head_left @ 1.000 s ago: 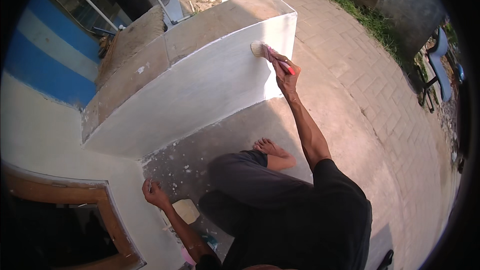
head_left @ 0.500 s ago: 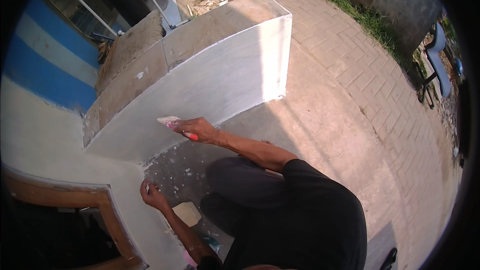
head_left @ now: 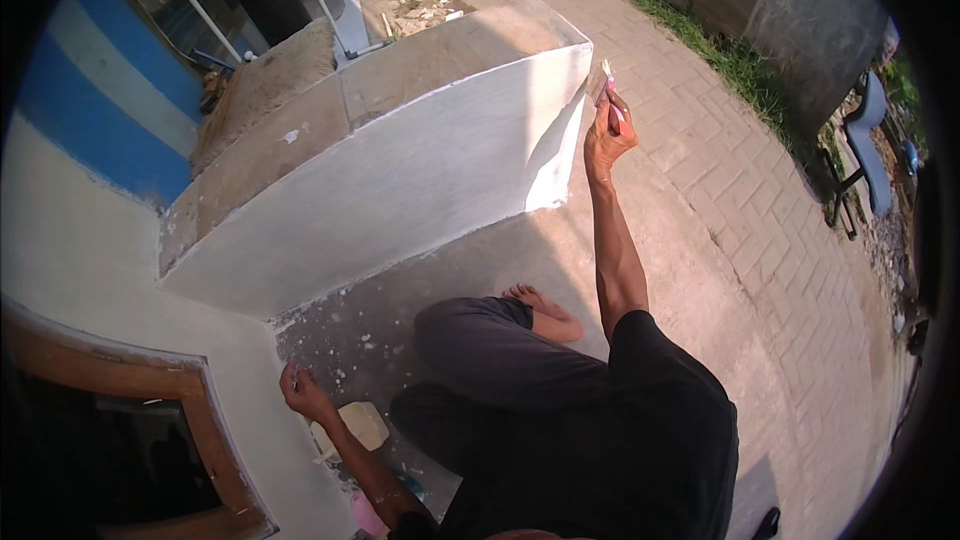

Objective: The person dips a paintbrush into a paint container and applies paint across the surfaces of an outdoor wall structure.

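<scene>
My right hand (head_left: pixel 610 147) is closed round a paintbrush (head_left: pixel 615 118) with a pinkish handle and pale bristles, held upright at the far right corner of a low white-painted wall (head_left: pixel 400 175). My left hand (head_left: pixel 305 392) is low at the left, its fingers curled, perhaps on a small thing I cannot make out, above a cream plastic container (head_left: pixel 355 427) on the paint-spattered floor (head_left: pixel 340 340). My bare foot (head_left: pixel 540 308) and bent leg lie below the wall.
A wooden-framed window (head_left: pixel 200 440) is at lower left, with a blue-striped wall (head_left: pixel 105 125) above it. A paved path (head_left: pixel 700 150) curves along the right, with grass and a blue-grey seat (head_left: pixel 868 145). A motorbike and white pipes stand at the back.
Over the last second my right hand swept down and left along the white wall, then went back up and right to the far corner. My left hand stayed low at the left.
</scene>
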Motion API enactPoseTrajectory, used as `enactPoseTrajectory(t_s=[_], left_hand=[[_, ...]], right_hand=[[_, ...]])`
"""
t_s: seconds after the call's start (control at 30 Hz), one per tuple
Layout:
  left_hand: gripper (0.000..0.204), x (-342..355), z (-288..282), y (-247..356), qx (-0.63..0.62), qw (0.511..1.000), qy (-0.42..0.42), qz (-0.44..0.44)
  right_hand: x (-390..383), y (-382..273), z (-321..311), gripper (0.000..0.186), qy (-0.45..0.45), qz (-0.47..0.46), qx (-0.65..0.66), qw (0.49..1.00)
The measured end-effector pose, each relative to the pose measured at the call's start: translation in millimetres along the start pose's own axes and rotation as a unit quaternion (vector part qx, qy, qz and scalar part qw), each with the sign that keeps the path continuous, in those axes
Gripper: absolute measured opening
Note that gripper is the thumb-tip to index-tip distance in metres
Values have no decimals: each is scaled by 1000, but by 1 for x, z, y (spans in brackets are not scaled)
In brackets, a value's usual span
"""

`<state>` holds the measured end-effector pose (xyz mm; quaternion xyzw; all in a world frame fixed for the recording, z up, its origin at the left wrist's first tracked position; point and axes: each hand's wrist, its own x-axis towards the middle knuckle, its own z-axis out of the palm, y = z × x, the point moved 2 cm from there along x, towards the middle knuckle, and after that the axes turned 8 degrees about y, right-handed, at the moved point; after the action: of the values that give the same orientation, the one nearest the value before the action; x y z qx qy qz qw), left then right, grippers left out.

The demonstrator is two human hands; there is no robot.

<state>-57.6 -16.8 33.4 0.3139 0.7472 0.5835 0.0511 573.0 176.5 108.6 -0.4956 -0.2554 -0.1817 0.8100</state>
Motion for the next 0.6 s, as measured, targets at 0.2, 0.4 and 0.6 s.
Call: enactPoseTrajectory(t_s=[0.2, 0.4, 0.6], left_hand=[[29, 5, 13, 25, -44, 999, -10, 19], [30, 9, 67, 65, -114, 993, -23, 13], [29, 5, 79, 62, -114, 991, -52, 53]], right_hand=[[-165, -136, 53, 19, -227, -79, 87, 967], [-215, -162, 69, 21, -503, -65, 215, 835], [-32, -64, 30, 15, -294, 99, 169, 936]])
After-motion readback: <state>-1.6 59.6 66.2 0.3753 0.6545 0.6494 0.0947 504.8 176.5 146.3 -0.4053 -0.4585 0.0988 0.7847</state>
